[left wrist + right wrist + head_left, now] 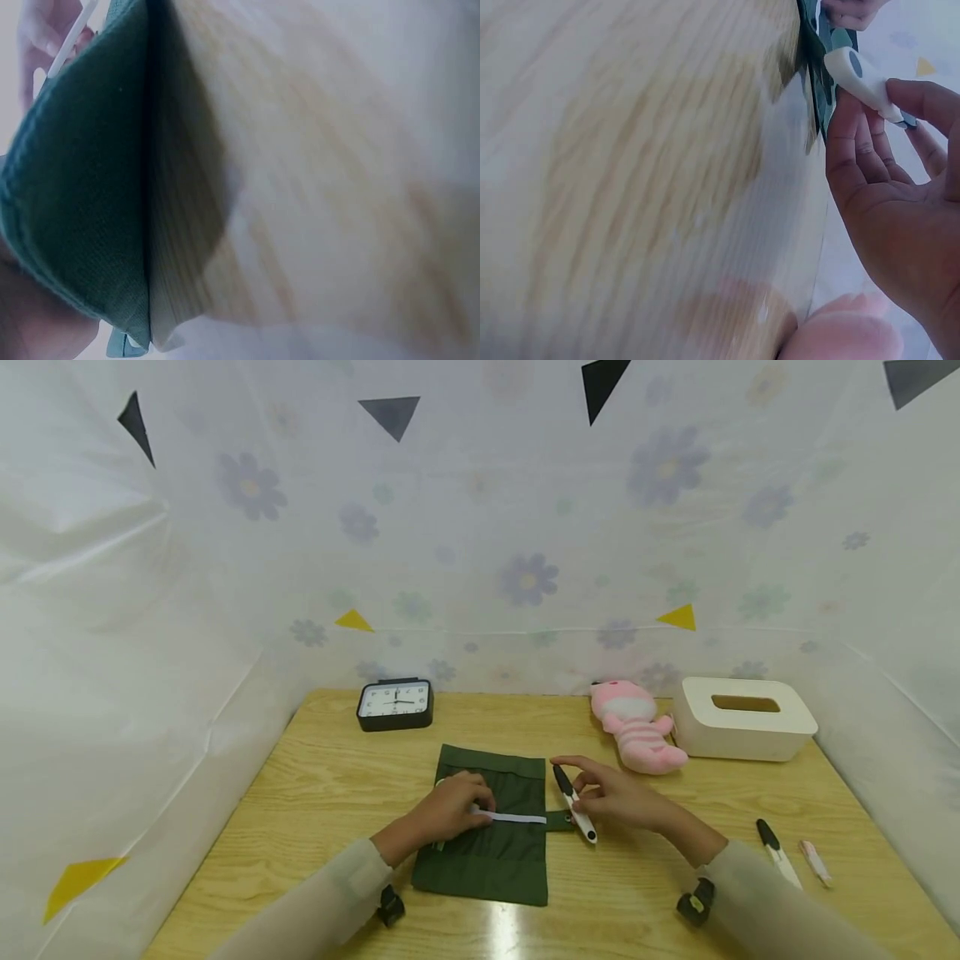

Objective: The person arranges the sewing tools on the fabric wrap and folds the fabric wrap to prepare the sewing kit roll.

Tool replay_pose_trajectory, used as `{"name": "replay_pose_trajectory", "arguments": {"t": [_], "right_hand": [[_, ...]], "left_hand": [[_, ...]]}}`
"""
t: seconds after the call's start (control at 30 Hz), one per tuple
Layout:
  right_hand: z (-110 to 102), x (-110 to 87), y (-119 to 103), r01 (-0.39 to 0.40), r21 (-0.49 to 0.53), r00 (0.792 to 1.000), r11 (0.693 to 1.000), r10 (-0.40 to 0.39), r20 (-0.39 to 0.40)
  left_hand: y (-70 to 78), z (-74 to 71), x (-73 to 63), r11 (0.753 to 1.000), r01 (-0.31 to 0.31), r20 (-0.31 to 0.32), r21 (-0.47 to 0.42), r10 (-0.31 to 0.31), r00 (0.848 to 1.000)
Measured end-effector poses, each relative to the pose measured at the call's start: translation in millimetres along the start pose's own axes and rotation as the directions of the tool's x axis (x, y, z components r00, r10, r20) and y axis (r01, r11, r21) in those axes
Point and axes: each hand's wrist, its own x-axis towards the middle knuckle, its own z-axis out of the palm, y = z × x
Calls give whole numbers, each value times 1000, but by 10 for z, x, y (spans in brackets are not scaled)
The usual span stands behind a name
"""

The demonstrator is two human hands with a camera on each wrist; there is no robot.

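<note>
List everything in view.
Fabric organizer: 1, green, centre
Narrow strip: 1, white, across organizer
Slim tool: 1, white/black, beside organizer
Similar tool: 1, white/black, table right
Slender item: 1, pinkish, alongside
Rectangular clock: 1, black, back left
Striped plush toy: 1, pink, back right
Tissue box: 1, white, beside toy
Wooden table: 1, tan, below
Flowered enclosure: 1, white, around
Triangles: 7, dark/yellow, enclosure
Left hand: 1, at strip
Right hand: 1, holding slim tool
Sleeves: 2, beige, forearms
Devices: 2, black, wrists

It was a curtained tabletop booth: pale, flower-patterned sheeting (465, 518) rose on the far, left and right sides, marked with black and yellow triangles (682, 618), round a wood-grain table (300, 793). A clock (395, 704) at far left and a tissue box (731, 739) at far right looked homely.
</note>
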Motion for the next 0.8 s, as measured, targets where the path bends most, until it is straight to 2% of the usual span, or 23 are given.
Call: {"name": "replay_pose_trajectory", "arguments": {"t": [0.2, 0.37, 0.63, 0.8], "right_hand": [[94, 170, -21, 1, -59, 1000, 998, -1, 0], [157, 288, -30, -29, -34, 1000, 999, 29, -4], [175, 407, -62, -58, -9, 991, 998, 57, -118], [139, 484, -60, -75, 1, 990, 997, 75, -119]], "left_hand": [[-2, 0, 1, 1000, 3, -3, -5, -3, 1000], [-1, -4, -2, 1000, 4, -5, -12, -4, 1000], [-20, -9, -7, 999, 8, 1, -42, -8, 1000], [-33, -30, -8, 997, 16, 12, -78, -15, 1000]]}}
